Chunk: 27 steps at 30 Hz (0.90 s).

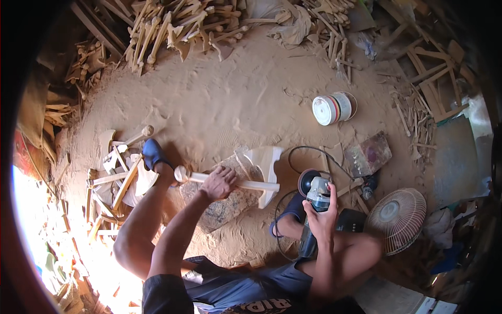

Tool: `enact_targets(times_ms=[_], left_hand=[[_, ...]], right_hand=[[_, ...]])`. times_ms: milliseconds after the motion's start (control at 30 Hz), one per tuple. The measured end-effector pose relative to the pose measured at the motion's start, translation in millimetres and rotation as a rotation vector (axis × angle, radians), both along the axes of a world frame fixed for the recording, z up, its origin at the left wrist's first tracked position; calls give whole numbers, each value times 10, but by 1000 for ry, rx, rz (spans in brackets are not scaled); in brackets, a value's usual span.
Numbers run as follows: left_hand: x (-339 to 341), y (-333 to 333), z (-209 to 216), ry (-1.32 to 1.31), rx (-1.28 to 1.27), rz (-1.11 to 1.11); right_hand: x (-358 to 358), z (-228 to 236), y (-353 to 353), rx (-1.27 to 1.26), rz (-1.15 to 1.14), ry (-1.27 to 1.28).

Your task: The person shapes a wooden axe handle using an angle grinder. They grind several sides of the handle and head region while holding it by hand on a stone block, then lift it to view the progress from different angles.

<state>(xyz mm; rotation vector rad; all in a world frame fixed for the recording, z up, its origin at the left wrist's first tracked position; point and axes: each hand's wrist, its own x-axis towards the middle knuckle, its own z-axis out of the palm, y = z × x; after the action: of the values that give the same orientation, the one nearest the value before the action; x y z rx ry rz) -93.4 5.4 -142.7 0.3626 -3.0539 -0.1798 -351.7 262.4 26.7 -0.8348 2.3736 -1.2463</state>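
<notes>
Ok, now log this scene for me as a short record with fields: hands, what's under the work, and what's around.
Left hand: gripping the handle of a pale axe-shaped wooden piece
Right hand: holding a power grinder with a round dark disc
Under the wooden piece: a rough, flat block
Left side: loose wooden pieces beside one foot
Right side: a round fan
Far side: a white bucket and a heap of wooden pieces
Ground: brown, dusty

Worn are a dark short-sleeved shirt (167,295), blue-grey shorts (246,287) and blue shoes (152,153).
</notes>
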Motion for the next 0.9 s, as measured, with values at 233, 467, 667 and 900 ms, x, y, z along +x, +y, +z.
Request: enact_targets(times_ms=[233, 467, 667, 900], left_hand=[[-233, 299, -174, 129, 371, 134], [-250, 259, -114, 140, 640, 293], [-170, 251, -143, 190, 634, 307], [-255, 258, -51, 87, 658, 344]], right_hand=[[-268, 185, -544, 128, 177, -19], [-448, -232, -1604, 380, 604, 75], [-38, -368, -2229, 537, 828, 142], [28, -487, -2350, 575, 912, 241]])
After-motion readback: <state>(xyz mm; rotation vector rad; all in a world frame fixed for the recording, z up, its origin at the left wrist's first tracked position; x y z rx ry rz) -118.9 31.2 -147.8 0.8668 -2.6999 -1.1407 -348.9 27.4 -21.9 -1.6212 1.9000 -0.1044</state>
